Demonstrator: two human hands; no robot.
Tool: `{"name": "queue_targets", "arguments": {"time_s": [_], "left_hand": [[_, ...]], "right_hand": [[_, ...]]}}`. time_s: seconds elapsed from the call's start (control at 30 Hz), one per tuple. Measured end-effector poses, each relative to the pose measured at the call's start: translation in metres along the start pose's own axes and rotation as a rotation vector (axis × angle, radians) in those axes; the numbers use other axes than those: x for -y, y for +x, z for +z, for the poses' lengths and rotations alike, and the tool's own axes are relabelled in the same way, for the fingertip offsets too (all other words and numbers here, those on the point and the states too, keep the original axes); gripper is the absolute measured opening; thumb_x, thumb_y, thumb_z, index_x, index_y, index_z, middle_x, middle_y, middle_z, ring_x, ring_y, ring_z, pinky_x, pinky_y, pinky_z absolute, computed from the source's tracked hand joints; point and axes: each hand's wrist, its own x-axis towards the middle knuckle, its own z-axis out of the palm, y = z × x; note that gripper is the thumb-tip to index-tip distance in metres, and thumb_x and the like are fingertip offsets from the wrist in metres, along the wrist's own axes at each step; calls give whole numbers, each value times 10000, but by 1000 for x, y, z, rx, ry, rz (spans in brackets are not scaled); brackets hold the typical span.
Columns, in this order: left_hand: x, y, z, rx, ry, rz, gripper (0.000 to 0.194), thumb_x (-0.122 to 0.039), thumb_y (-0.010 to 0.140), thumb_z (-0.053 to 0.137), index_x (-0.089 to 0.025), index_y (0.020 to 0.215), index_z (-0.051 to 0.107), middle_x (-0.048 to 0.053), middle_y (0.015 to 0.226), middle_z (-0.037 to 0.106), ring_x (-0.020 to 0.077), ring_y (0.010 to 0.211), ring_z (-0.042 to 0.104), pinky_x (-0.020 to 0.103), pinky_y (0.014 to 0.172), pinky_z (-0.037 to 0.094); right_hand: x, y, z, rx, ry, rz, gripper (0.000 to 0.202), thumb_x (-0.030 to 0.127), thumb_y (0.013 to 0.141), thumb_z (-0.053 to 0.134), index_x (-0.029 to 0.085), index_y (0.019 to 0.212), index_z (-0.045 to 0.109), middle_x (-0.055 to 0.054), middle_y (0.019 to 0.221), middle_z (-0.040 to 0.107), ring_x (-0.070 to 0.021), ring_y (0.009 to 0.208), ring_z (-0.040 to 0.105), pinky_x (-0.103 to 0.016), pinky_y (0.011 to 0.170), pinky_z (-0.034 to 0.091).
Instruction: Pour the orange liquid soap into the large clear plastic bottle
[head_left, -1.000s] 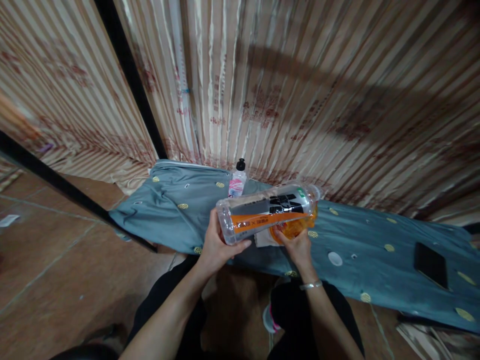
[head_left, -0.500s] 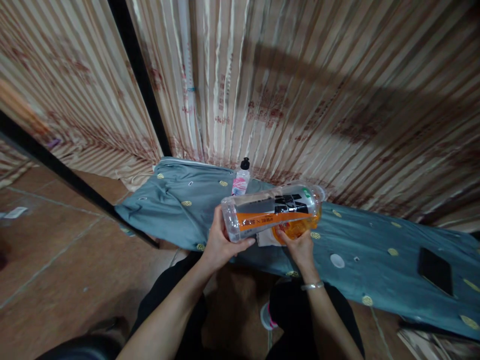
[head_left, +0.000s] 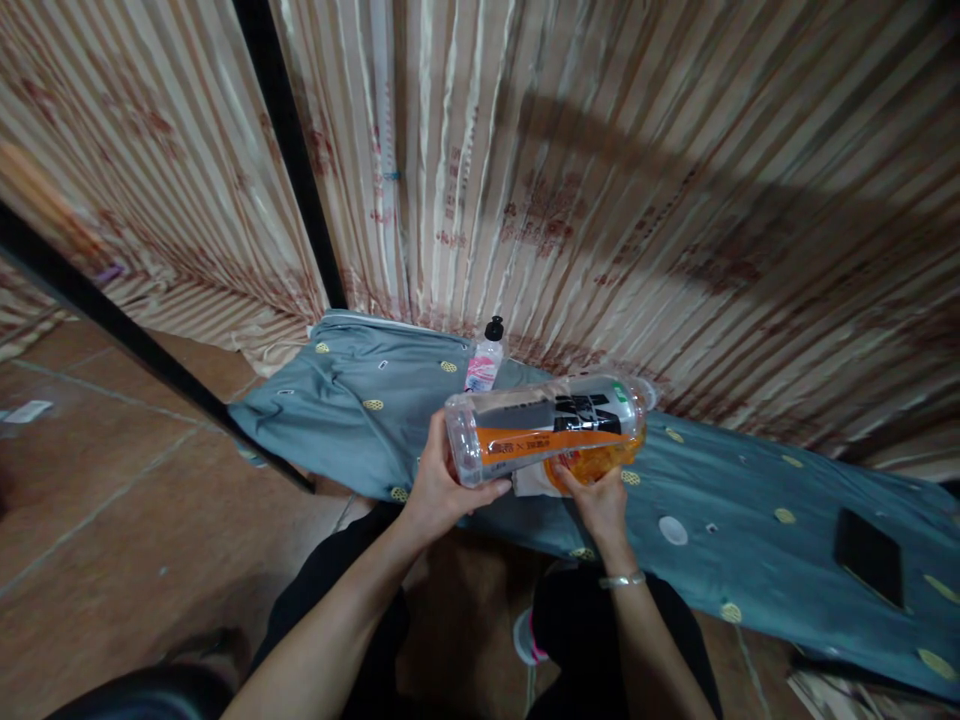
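My left hand [head_left: 439,485] is wrapped round the base end of a large clear plastic bottle [head_left: 547,425] with an orange, silver and black label. The bottle lies nearly level, its neck pointing right. Below its right half, my right hand [head_left: 600,500] grips an orange bottle [head_left: 592,463], which the clear one partly covers. A whitish piece [head_left: 532,480] shows beside the orange bottle; what it is, I cannot tell. Behind them a small clear bottle with a black cap and pink label [head_left: 484,362] stands upright on the blue-green cloth [head_left: 360,375].
On the cloth at the right are a black phone [head_left: 870,556] and a round white disc [head_left: 673,530]. Black poles [head_left: 289,150] rise at the left before a striped curtain [head_left: 562,180]. A black rounded seat edge [head_left: 150,692] shows at the lower left.
The view has shifted slightly. Both hands keep their hold, and the clear bottle has barely moved against them.
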Motion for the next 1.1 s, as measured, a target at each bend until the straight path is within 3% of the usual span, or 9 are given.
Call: {"name": "queue_targets", "arguments": {"time_s": [0.13,0.33,0.83,1.1], "left_hand": [[0,1,-1,-18,29,15,908,-449,621,1188,-283,1350,673,74,1234,877,372,1168,893,559,1044,766],[0,2,-3,-15,48,26,920,-431,617,1185,-273,1362,667,90,1314,860,359,1224,873,519,1076,749],[1,0,-4,-16,72,8,989,-477,619,1180,-266,1421,643,122,1380,833,405,1314,838,553,1141,718],[3,0,-2,-24,14,4,958,-422,609,1186,-285,1393,655,86,1299,841,378,1239,860,544,1097,736]], "right_hand": [[1,0,0,-3,-5,5,1037,997,472,906,291,1176,619,-216,1093,906,-527,1146,869,-580,931,704],[-1,2,0,10,-7,-5,1037,952,497,907,269,1227,632,-222,1140,907,-526,1219,853,-595,997,686],[-3,2,-2,-4,-47,-7,1045,986,484,905,282,1206,630,-200,1092,906,-515,1120,865,-562,920,672],[-7,2,2,-42,-20,-33,1063,1027,471,901,288,1191,644,-168,1021,912,-489,1022,876,-565,875,677]]}}
